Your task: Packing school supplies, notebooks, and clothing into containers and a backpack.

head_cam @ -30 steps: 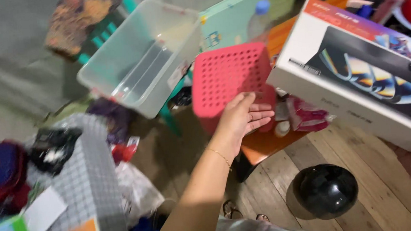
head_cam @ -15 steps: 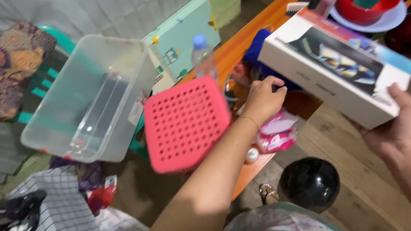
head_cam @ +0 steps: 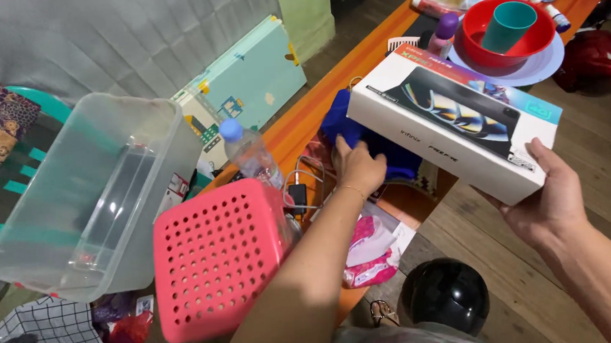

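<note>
The person's right hand (head_cam: pixel 548 201), at the right of the frame, holds a white cardboard box (head_cam: pixel 452 122) by its lower right corner, with the thumb on the printed top face and the other fingers hidden under it, so the box floats tilted above the orange table (head_cam: pixel 329 94) in the upper middle of the frame. The box looks stiff and flat, with smooth glossy faces that can slide in a dry palm; I judge it to be not heavy, because one hand carries it from a corner, but a hold at the corner lets it swing, and a grip under the middle of the long side would be more steady. The left hand (head_cam: pixel 359 168), in the centre, reaches down onto a blue cloth (head_cam: pixel 364 135) that lies on the table, partly under the box; the fingers are curled into the fabric, closed on it as far as I can see. The cloth seems soft and limp, so it will fold and hang when it is lifted, and any bunch of it is good to pinch. Just beside this hand lie white cables (head_cam: pixel 306 182) and a plastic bottle (head_cam: pixel 250 154), and a pink basket (head_cam: pixel 215 260) stands in the lower left.
</note>
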